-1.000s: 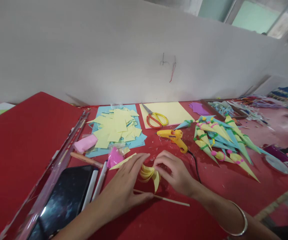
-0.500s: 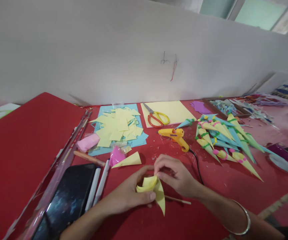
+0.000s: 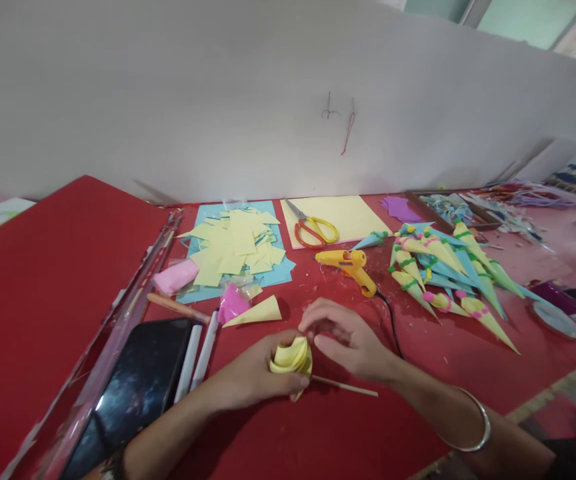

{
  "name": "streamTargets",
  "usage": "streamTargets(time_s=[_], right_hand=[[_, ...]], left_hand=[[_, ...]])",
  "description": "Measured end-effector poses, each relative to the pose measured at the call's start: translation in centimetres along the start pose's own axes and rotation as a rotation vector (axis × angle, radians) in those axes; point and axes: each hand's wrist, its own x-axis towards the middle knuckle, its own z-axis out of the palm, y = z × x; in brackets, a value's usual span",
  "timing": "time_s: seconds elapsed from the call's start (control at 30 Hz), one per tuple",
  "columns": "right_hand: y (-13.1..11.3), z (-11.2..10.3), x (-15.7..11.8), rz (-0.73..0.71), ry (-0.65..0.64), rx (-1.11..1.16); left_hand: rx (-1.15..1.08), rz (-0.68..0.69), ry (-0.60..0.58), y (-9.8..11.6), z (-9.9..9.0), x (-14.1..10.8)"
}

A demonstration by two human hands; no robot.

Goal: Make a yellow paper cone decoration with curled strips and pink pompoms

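My left hand [image 3: 263, 373] is wrapped round a rolled piece of yellow paper [image 3: 293, 357], whose curled layers show above the thumb. Close beside it is my right hand [image 3: 345, 337], its fingers curved and apart from the thumb, with nothing visible between them; whether a fingertip touches the paper is unclear. A thin wooden stick [image 3: 345, 385] lies on the red table under the hands, one end hidden by the left hand. Behind them rests a yellow paper cone [image 3: 255, 312]. Farther back is a yellow glue gun [image 3: 348, 263] with a black cord.
Left of my hands lie white pens [image 3: 203, 350], a black phone [image 3: 135, 380] and pink packets [image 3: 234, 303]. Cut yellow paper pieces [image 3: 235, 243] sit on blue sheets. Scissors [image 3: 313, 227] rest on a yellow sheet. Decorated paper cones [image 3: 441, 267] are piled at right.
The yellow paper's loose pointed flap, hanging down earlier, is now wrapped round the roll in my left hand. My right hand's fingers have come away from the paper's edge and opened.
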Motion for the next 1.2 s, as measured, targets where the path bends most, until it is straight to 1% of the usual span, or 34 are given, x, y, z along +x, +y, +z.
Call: streamTargets(time_s=[0.07,0.13,0.2,0.3,0.37,0.43,0.5,0.6,0.77,0.9,0.97,1.07,1.2], right_hand=[[0.2,0.0,0.0,0.033,0.029,0.026],[0.3,0.0,0.0,0.046,0.033,-0.028],[0.3,0.2,-0.1,0.016,-0.004,-0.135],[0.4,0.5,-0.3,-0.051,-0.081,-0.278],[0.5,0.7,-0.4,-0.069,-0.096,-0.317],[0.6,0.9,-0.5,-0.081,-0.086,-0.334],[0.7,1.0,-0.6,-0.111,-0.078,-0.339],[0.7,1.1,-0.6,-0.164,-0.066,-0.316],[0.6,1.3,-0.4,-0.179,-0.038,-0.293],[0.4,1.3,-0.4,-0.202,-0.007,-0.302],[0.4,1.2,-0.4,-0.219,0.019,-0.321],[0.5,1.1,-0.4,-0.222,0.044,-0.346],[0.5,1.0,-0.5,-0.229,0.015,-0.378]], left_hand=[[0.083,0.075,0.161,0.1,0.0,0.0],[0.172,0.146,0.298,0.1,0.0,0.1],[0.297,0.206,0.388,0.0,-0.1,0.1],[0.529,0.265,0.467,-0.3,-0.3,0.0],[0.628,0.287,0.463,-0.6,-0.4,0.0],[0.659,0.296,0.431,-0.8,-0.5,-0.1],[0.657,0.298,0.415,-0.9,-0.4,-0.1],[0.651,0.307,0.435,-1.1,-0.3,0.0],[0.663,0.312,0.442,-1.1,-0.3,0.1],[0.605,0.321,0.447,-1.2,-0.3,0.1],[0.568,0.354,0.453,-1.3,-0.3,0.1],[0.547,0.443,0.483,-1.6,-0.3,0.1],[0.626,0.553,0.551,-1.4,-0.3,0.1]])
